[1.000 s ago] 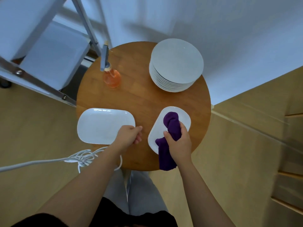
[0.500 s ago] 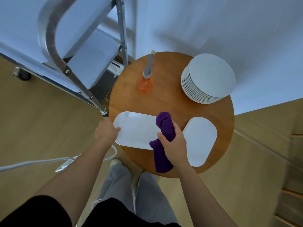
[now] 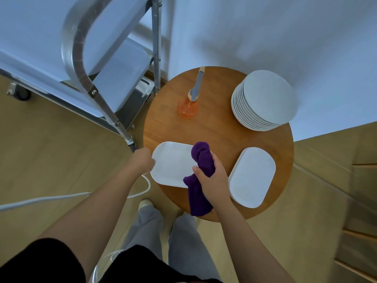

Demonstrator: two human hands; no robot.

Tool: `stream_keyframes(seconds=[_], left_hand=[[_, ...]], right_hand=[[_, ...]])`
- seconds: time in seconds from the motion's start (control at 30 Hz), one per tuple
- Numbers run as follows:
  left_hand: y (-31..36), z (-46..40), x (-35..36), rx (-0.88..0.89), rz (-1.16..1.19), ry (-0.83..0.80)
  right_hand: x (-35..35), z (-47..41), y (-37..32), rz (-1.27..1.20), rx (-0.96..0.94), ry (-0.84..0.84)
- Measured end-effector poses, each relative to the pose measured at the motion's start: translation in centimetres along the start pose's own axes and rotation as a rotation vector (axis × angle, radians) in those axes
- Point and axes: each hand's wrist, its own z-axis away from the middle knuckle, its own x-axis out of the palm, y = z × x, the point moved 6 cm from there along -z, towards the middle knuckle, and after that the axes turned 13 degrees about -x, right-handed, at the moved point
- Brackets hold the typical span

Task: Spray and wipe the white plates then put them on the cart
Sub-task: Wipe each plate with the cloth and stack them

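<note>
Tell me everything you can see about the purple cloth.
The purple cloth looks like soft, thick fabric, bunched into a wad. The right hand grips its middle. Its upper end rests on the near rectangular white plate, and its lower end hangs over the near edge of the round wooden table.

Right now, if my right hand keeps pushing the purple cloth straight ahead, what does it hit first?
Probably the orange spray bottle; the right hand and purple cloth face it across bare table.
</note>
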Motion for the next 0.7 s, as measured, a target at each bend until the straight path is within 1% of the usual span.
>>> stream_keyframes(seconds=[0.07, 0.2, 0.33, 0.43, 0.53, 0.6, 0.67, 0.7], left_hand=[[0.4, 0.2, 0.0, 0.046, 0.066, -0.013], [1.1, 0.5, -0.5, 0.120, 0.358, 0.001], [2.5, 1.6, -0.8, 0.107, 0.674, -0.001], [3.4, 3.2, -1.3, 0.081, 0.919, 0.033], [4.4, 5.1, -2.1, 0.029, 1.200, -0.100], [5.6, 7.0, -3.5, 0.021, 1.400, -0.206], [7.0, 9.2, -5.1, 0.052, 1.531, -0.303], [7.8, 10.3, -6.0, 0.098, 1.561, -0.337]], right_hand=[[0.2, 0.1, 0.0, 0.006, 0.012, 0.000], [-0.1, 0.3, 0.3, 0.004, 0.027, 0.026], [-1.2, 0.5, 0.2, -0.010, 0.018, 0.084], [-2.9, 0.7, -0.3, 0.023, 0.005, 0.182], [-5.6, 0.8, -2.1, 0.062, -0.003, 0.310], [-7.7, 0.6, -4.2, 0.137, -0.062, 0.390], [-9.7, 0.3, -6.9, 0.280, -0.155, 0.462], [-10.6, 0.2, -8.2, 0.336, -0.189, 0.491]])
